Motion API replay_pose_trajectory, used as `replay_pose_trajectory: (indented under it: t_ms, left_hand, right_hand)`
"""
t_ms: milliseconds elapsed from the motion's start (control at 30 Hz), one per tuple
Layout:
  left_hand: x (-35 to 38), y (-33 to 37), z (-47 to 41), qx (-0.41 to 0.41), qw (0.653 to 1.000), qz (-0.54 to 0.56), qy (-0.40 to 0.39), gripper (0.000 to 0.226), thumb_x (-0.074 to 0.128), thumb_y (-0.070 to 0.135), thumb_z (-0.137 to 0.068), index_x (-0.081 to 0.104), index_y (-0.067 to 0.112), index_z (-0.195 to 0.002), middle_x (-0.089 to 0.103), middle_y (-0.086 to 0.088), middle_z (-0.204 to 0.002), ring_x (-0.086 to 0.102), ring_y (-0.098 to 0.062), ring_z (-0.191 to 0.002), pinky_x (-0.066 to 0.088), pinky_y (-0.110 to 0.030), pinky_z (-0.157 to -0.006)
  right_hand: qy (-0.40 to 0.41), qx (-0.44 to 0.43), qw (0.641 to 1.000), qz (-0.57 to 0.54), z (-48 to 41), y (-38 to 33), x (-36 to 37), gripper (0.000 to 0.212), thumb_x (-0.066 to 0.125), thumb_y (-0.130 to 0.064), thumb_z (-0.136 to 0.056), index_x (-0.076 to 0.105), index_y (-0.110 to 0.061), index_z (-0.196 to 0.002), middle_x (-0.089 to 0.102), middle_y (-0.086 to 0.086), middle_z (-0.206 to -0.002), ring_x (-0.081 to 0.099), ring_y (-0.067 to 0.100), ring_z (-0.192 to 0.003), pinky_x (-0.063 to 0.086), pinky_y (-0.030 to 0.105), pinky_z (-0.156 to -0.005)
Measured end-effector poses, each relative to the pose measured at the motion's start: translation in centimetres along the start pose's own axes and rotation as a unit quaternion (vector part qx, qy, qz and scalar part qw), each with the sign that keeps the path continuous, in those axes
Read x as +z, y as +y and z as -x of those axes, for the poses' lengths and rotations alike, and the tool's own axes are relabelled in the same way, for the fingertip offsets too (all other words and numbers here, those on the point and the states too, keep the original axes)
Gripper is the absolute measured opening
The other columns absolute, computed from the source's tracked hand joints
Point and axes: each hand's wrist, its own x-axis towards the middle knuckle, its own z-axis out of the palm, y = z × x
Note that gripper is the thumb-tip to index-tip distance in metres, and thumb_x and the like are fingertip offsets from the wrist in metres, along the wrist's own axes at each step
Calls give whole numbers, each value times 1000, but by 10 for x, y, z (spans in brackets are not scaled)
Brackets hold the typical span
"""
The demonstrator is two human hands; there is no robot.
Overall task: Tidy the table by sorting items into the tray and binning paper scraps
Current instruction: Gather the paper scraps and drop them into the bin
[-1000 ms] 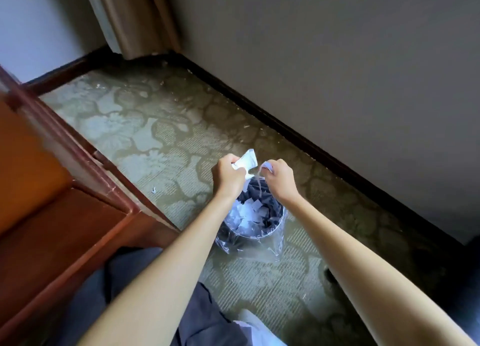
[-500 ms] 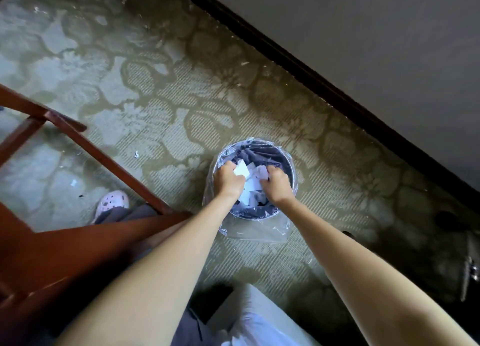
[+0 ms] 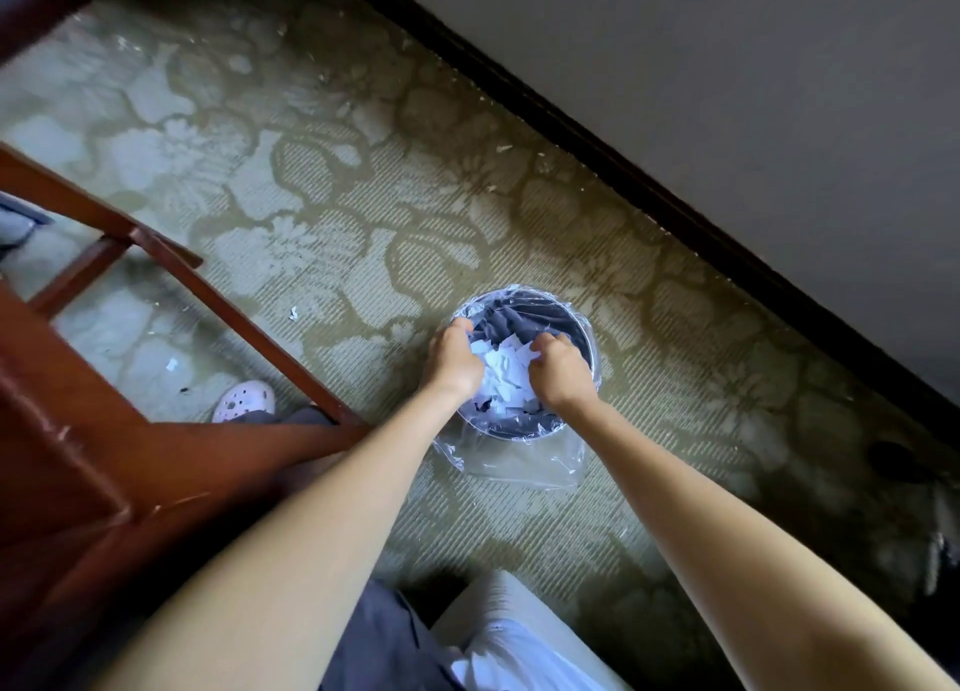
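A small round bin lined with a clear plastic bag stands on the patterned carpet. It holds a heap of white paper scraps. Both of my hands reach down into its mouth. My left hand is at the bin's left rim, fingers curled into the scraps. My right hand is on the right side, fingers bent and closed on white pieces. What lies under the hands is hidden.
The red-brown wooden table frame and its slanted brace fill the left. Two loose paper bits lie on the carpet near it. My foot in a pink clog shows below. A dark baseboard and wall run behind the bin.
Both hands have gone from above the bin down into it, carrying the white paper. The view has tilted downward and closer over the bin.
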Motion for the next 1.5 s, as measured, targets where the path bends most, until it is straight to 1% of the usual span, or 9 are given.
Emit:
replay_pose_trajectory:
  t_ms: [267, 400, 500, 733, 867, 933, 1033, 1300, 1500]
  left_hand:
    - [-104, 45, 86, 139, 970, -92, 180, 29, 42, 5, -94, 59, 9, -117, 58, -16, -123, 54, -32, -111, 45, -33, -88]
    - [-170, 58, 153, 204, 925, -99, 304, 28, 42, 5, -93, 60, 9, -114, 61, -15, -117, 58, -34, -103, 47, -34, -83]
    - [-220, 46, 206, 218, 892, -87, 386, 29, 41, 7, -93, 60, 11, -115, 62, -14, -116, 58, -34, -103, 47, -34, -85]
    - [-305, -60, 315, 122, 834, -65, 533, 28, 44, 11, -93, 60, 11, -115, 63, -16, -116, 55, -36, -112, 43, -40, -95]
    - [-334, -139, 348, 27, 830, -44, 556, 31, 41, 9, -94, 57, 7, -121, 59, -19, -121, 53, -39, -113, 43, -43, -96]
    - [-342, -173, 356, -28, 827, -35, 560, 31, 39, 8, -96, 55, 6, -122, 56, -19, -124, 52, -38, -115, 44, -43, -94]
    - [-348, -207, 358, -87, 836, -31, 541, 32, 40, 10, -96, 49, 6, -126, 47, -18, -132, 42, -36, -124, 39, -43, -99]
    - [-371, -255, 325, -129, 880, -49, 455, 53, 26, 27, -102, 7, 15, -150, -6, -14, -158, -12, -29, -146, 7, -45, -118]
    - [-379, -270, 321, -102, 867, -58, 484, 43, 28, 11, -99, 34, 11, -141, 33, -13, -149, 30, -28, -138, 24, -37, -113]
  right_hand:
    - [218, -199, 943, 151, 70, -85, -81, 26, 40, -2, -81, 57, 3, -100, 56, 23, -108, 54, 40, -102, 33, 45, -102]
    - [317, -295, 896, 101, 123, -143, -118, 17, 47, 2, -79, 59, 7, -90, 57, 27, -98, 59, 45, -80, 46, 46, -76]
    - [336, -359, 867, 87, 170, -193, -130, 22, 44, -2, -85, 58, 4, -101, 55, 23, -109, 58, 44, -85, 46, 45, -72]
    - [311, -544, 777, 61, 279, -318, -72, 21, 43, -3, -88, 58, 1, -102, 56, 20, -106, 57, 42, -90, 46, 45, -71]
    - [267, -643, 710, 104, 322, -377, -11, 10, 53, 4, -74, 61, 3, -80, 61, 22, -81, 61, 42, -71, 48, 41, -59]
    - [239, -673, 684, 148, 332, -403, 15, 22, 48, 0, -82, 62, 1, -99, 63, 21, -102, 60, 40, -98, 46, 45, -86]
    - [168, -646, 696, 265, 334, -433, 40, 35, 36, -8, -94, 46, -6, -127, 45, 13, -138, 32, 28, -137, 13, 48, -116]
    - [189, -586, 715, 331, 324, -462, 51, 39, 27, -31, -100, 46, -7, -125, 53, 13, -129, 43, 32, -125, 5, 50, -117]
    - [208, -576, 736, 289, 328, -453, 57, 52, 25, -52, -96, 50, -11, -117, 57, 14, -119, 49, 36, -114, 16, 47, -114]
